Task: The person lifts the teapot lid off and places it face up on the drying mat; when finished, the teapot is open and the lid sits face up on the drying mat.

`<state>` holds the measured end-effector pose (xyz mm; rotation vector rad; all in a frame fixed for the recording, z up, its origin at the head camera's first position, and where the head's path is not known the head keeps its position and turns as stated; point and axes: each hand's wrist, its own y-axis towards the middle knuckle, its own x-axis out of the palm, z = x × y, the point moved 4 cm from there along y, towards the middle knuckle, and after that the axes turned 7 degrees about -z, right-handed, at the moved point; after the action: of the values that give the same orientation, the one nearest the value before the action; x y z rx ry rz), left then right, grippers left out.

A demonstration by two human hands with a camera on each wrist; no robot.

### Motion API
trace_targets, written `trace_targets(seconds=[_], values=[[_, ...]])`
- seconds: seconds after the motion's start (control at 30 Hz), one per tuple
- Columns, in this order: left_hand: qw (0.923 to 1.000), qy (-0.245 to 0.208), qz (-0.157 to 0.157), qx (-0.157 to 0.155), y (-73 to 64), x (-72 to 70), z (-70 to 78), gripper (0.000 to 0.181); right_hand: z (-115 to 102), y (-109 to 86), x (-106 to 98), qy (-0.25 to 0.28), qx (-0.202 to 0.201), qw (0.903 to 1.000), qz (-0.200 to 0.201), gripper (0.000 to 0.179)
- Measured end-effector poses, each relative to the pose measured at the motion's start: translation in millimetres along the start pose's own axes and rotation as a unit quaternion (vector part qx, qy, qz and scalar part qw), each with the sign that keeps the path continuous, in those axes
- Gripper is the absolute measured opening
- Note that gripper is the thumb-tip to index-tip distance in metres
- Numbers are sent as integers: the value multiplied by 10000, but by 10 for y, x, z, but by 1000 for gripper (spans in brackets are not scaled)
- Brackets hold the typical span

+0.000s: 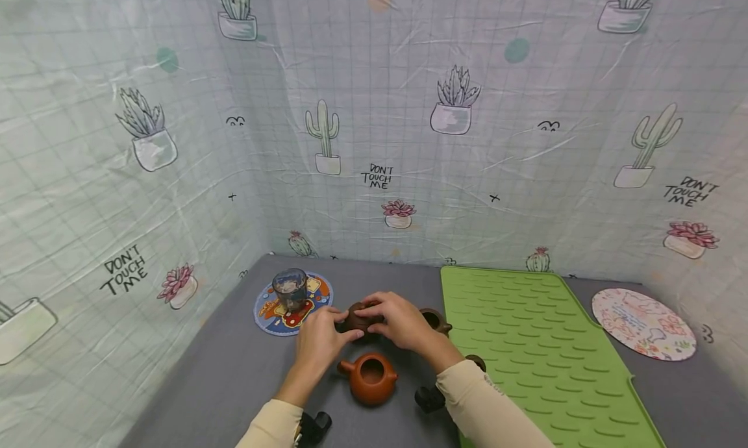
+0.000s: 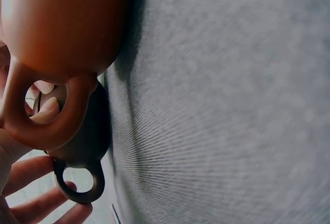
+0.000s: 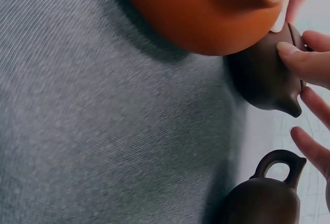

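Note:
A dark brown teapot [image 1: 354,322] with its lid on sits between my two hands. My left hand [image 1: 317,339] holds it on the handle side; in the left wrist view its ring handle [image 2: 95,182] shows beside the spread lower fingers. On the other side, my right hand [image 1: 400,321] grips it, thumb and fingers around the lid and upper body near the spout [image 3: 290,105]. Nearer me stands a lidless reddish-orange teapot [image 1: 374,386], its handle to the left and spout to the right. A second dark teapot [image 1: 439,326], open at the top, stands partly hidden behind my right hand.
At the back left, a clear glass [image 1: 290,291] stands on a round blue patterned mat [image 1: 267,311]. A ribbed green mat [image 1: 526,331] covers the right side, with a small dark round object [image 1: 476,361] beside my right sleeve. A pink-patterned oval mat [image 1: 643,324] lies far right.

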<state>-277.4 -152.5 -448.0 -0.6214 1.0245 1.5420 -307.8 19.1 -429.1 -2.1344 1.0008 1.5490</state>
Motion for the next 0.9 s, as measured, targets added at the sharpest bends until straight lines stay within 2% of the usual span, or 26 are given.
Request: trace_targets(seconds=[0.23, 0.4, 0.9], values=[[9998, 50, -128, -123, 12, -10, 6, 51, -11, -18, 42, -428, -178, 9986, 267, 41], [9995, 37, -259, -196, 13, -18, 22, 52, 8, -23, 70, -363, -28, 9990, 275, 42], [9991, 211, -309, -192, 22, -37, 36, 50, -13, -32, 65, -352, 119, 9988, 305, 41]])
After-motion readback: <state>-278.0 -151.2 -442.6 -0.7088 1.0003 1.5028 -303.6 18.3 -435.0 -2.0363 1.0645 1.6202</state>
